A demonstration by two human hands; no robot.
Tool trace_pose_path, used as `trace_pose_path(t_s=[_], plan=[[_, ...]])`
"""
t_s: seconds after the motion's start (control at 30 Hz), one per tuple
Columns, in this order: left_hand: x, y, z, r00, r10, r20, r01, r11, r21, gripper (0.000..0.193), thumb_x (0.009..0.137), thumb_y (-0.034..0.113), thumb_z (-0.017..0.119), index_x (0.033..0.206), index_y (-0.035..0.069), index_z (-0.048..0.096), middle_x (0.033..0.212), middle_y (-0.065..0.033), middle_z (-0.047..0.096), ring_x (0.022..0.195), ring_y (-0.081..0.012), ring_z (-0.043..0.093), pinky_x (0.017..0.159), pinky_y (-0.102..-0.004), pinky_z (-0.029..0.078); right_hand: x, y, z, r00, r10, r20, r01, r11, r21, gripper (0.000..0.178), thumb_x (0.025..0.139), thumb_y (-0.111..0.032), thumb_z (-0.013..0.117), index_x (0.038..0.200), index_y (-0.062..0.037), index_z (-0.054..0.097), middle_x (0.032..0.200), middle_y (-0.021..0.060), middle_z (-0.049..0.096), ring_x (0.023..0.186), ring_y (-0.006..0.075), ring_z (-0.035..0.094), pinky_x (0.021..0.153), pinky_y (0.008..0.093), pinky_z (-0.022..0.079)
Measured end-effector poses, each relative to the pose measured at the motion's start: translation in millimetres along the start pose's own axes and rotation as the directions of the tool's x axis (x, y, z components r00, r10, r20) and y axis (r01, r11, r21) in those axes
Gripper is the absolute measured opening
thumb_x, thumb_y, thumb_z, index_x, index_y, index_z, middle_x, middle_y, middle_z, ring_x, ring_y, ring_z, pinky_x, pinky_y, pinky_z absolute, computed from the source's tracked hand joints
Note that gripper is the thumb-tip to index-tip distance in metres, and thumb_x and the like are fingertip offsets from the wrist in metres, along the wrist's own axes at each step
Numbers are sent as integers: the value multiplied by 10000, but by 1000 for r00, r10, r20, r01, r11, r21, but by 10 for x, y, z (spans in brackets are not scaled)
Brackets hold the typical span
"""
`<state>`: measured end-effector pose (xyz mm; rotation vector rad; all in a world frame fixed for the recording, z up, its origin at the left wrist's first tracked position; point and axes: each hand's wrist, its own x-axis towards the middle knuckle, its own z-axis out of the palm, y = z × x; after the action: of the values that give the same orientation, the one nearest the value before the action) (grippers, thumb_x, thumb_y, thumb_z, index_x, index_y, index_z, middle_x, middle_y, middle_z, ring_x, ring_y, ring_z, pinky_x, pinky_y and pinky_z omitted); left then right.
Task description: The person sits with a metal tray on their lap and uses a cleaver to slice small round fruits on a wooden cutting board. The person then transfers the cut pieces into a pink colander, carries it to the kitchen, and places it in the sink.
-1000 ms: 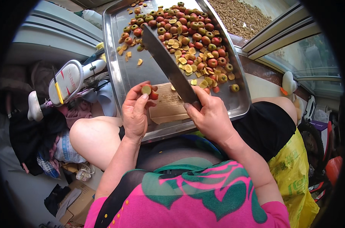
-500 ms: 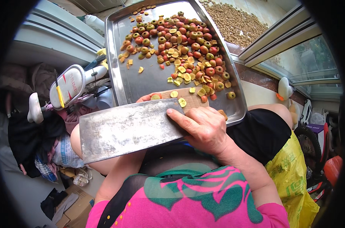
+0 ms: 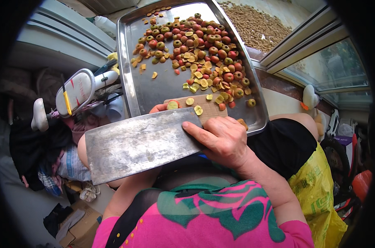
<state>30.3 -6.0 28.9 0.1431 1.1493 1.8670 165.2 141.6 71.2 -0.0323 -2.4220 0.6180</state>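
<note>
My right hand [image 3: 222, 138] is wrapped round the handle end of a broad cleaver [image 3: 142, 144], its index finger stretched along the blade. The blade spans leftward above my lap and hides most of my left hand [image 3: 157, 108], whose fingertips show past the blade's upper edge. Those fingers pinch a small red fruit [image 3: 173, 105] that looks like a crab apple, its pale cut face upward. Beneath it lies a cardboard piece [image 3: 212, 109] on the near edge of a metal tray [image 3: 144, 96]. Two slices [image 3: 198, 110] rest on the cardboard beside the blade.
Many whole red and green fruits [image 3: 212, 50] and yellowish slices fill the tray's middle and right. Nuts or pods [image 3: 253, 27] are spread on the floor beyond. A child's bicycle seat [image 3: 76, 93] stands left, a yellow bag [image 3: 315, 194] right, with glass doors [image 3: 328, 66] farther out.
The fruit in my left fingers has come up and tilted, so more of its cut face shows. The cleaver's blade has shifted slightly, its far left end a little lower.
</note>
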Motion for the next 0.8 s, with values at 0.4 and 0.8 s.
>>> trace_pose_path(t_s=[0.4, 0.8], plan=[[-57, 102, 66, 998, 7, 70, -6, 1000, -4, 470, 859, 336, 621, 1181, 37, 454, 1183, -114, 523, 1086, -247, 543, 925, -415, 478, -24, 10, -27, 1000, 3, -2, -3, 1000, -20, 445, 585, -144, 702, 1028, -171, 684, 587, -14, 439, 490, 151, 483, 460, 288, 367], [-60, 55, -31, 970, 128, 205, -105, 987, -122, 534, 847, 364, 623, 1242, 49, 448, 1282, -90, 454, 1191, -269, 465, 981, -453, 423, -38, 72, -79, 990, 134, 53, -132, 990, -44, 448, 590, -102, 696, 1034, -160, 683, 613, 10, 514, 532, 183, 541, 494, 305, 433]])
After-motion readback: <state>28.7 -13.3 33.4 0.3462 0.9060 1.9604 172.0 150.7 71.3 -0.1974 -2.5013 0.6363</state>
